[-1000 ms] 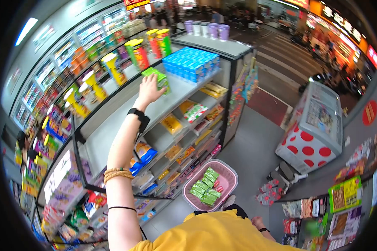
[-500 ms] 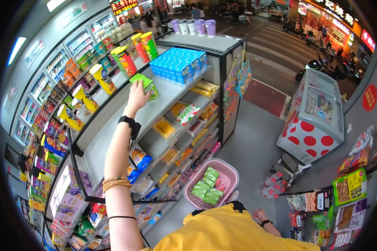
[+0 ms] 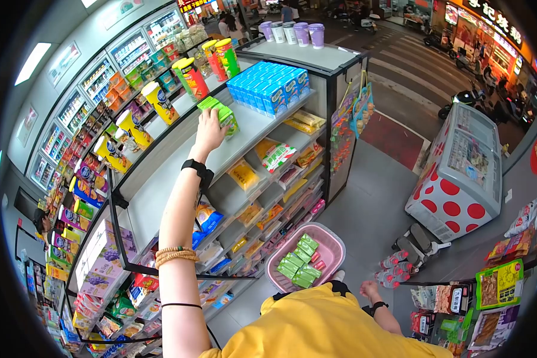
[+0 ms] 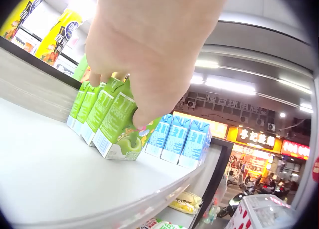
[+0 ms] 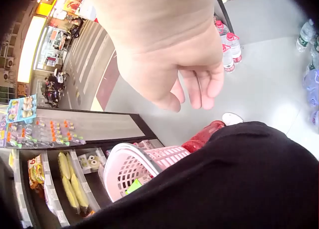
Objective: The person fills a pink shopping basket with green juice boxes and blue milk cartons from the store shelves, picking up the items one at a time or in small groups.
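Observation:
A short row of green drink cartons [image 4: 117, 124] stands upright on the top shelf [image 3: 161, 185]. My left hand [image 3: 209, 131] holds the row from above, thumb pressed to the near carton's side and fingers over the far side, partly hidden. Beyond it, blue drink cartons [image 3: 268, 86] stand in a tight block. My right hand [image 5: 172, 69] hangs beside my body with loosely curled fingers and nothing in it. On the floor below is a pink basket [image 3: 338, 244], where several green cartons [image 3: 297, 262] lie beside small red items.
Tall chip canisters [image 3: 161, 102] line the ledge behind the shelf. Packaged snacks [image 3: 243, 175] fill the lower tiers. A chest freezer [image 3: 453, 173] with red dots stands at the right, near bottled water [image 3: 395, 268] on the floor. Cups [image 3: 301, 34] stand on the end counter.
My left hand's fingers have drawn in from a wider spread and closed round the row of green cartons. The right arm stays low beside my body. The head view has shifted slightly.

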The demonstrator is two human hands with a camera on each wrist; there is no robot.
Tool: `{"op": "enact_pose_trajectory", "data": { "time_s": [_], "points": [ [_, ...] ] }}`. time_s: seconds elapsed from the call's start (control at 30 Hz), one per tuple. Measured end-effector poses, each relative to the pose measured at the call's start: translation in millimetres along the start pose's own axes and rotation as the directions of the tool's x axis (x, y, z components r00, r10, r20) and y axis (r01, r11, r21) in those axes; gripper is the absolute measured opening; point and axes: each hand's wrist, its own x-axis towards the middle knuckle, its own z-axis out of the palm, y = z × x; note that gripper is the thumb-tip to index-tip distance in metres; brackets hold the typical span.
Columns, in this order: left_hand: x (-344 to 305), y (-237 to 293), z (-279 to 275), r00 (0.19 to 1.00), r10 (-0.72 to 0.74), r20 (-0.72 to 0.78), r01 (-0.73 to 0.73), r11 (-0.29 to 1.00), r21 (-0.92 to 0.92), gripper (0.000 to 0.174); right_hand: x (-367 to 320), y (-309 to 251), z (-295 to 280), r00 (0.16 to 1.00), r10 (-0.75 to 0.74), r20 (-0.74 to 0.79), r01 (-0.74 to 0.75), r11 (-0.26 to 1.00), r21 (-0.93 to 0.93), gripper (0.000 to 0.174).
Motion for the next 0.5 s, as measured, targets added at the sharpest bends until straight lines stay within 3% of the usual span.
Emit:
{"op": "enact_pose_trajectory", "data": {
  "time_s": [0.07, 0.17, 0.27, 0.37, 0.5],
  "points": [
    [-0.3, 8.9, -3.6, 1.0, -0.02, 0.02, 0.022, 0.996, -0.081, 0.075, -1.1, 3.9, -0.7, 1.0, 0.005, 0.001, -0.005, 0.999, 0.033, 0.019],
    [-2.2, 15.4, 2.1, 0.995, -0.002, -0.098, -0.006, 0.996, -0.084, 0.084, 2.5, 11.0, -1.0, 0.997, 0.074, -0.01, -0.073, 0.992, 0.1, 0.018],
    [-5.8, 18.7, 5.1, 0.994, -0.059, -0.087, 0.052, 0.996, -0.078, 0.088, 7.7, 5.8, -2.4, 0.999, 0.003, 0.038, -0.009, 0.988, 0.154, 0.019],
    [-7.9, 25.1, 1.5, 0.992, -0.121, -0.032, 0.117, 0.987, -0.106, 0.082, 1.8, -35.8, 8.5, 0.994, -0.106, 0.012, 0.104, 0.988, 0.116, 0.021],
    [-18.8, 40.2, -12.7, 0.995, -0.002, -0.095, -0.008, 0.994, -0.106, 0.071, -19.1, -120.7, 35.0, 0.953, -0.296, 0.056, 0.289, 0.951, 0.109, 0.026]
  ]
}}
